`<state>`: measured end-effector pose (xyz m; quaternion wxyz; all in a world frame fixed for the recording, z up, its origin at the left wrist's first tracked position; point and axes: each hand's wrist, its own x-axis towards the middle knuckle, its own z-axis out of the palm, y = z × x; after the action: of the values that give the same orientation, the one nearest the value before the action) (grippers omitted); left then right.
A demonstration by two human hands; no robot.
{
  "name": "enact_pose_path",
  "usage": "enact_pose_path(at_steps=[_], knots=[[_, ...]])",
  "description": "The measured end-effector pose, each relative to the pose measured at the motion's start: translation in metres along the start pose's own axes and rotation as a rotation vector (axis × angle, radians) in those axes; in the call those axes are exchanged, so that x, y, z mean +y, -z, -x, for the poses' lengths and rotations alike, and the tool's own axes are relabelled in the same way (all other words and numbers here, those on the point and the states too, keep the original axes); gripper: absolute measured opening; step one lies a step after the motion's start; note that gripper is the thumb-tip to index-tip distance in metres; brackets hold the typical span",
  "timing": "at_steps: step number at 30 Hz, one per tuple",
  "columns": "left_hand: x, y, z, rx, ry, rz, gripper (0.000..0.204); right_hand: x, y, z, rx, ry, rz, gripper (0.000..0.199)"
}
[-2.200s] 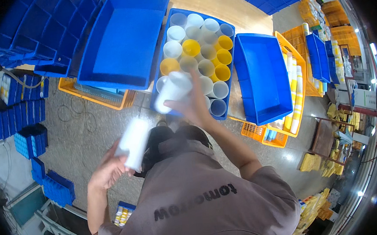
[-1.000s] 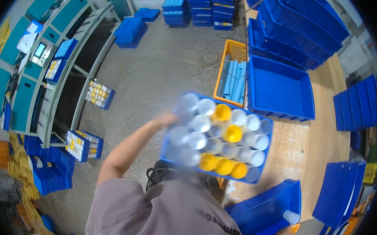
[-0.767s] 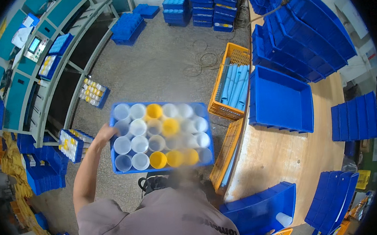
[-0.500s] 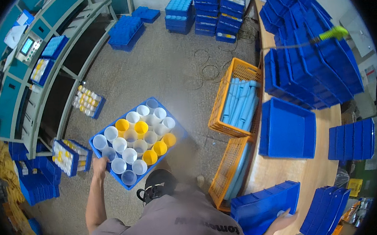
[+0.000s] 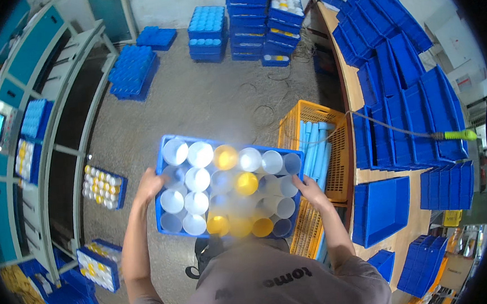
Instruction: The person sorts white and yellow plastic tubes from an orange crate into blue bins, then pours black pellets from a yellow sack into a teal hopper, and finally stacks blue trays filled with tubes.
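Note:
Held level in front of my body is a blue crate (image 5: 160, 152) packed with rows of upright white and yellow cups (image 5: 225, 157). My left hand (image 5: 151, 184) grips the crate's left side. On the opposite side my right hand (image 5: 309, 190) is closed on the right rim, its fingers partly over the edge beside the cups. A blurry haze lies over the middle of the cups, so some of them are hard to make out.
Right of me, a wooden bench (image 5: 358, 107) carries stacked blue crates (image 5: 391, 124) and one separate blue crate (image 5: 380, 213). An orange basket (image 5: 340, 156) holds light blue tubes (image 5: 314, 147). Filled trays (image 5: 102, 186) stand on the floor near the machine (image 5: 55, 131) at left.
My right hand has left the blue crate at the bench and now grips the cup-filled crate. That crate has swung level and moved right. The head view has turned.

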<state>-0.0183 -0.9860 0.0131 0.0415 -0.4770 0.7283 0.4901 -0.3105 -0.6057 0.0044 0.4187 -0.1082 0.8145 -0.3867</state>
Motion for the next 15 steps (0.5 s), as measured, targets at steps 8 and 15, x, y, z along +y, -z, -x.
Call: enact_pose_path(at_steps=[8, 15], knots=[[0.239, -0.029, -0.342, -0.057, -0.357, -0.097, 0.073, -0.049, 0.097, -0.246, 0.023, -0.403, -0.397, 0.046], [0.226, -0.006, -0.528, -0.014, -0.146, -0.127, 0.056, -0.1, 0.198, -0.519, 0.368, -0.383, -0.731, 0.031]])
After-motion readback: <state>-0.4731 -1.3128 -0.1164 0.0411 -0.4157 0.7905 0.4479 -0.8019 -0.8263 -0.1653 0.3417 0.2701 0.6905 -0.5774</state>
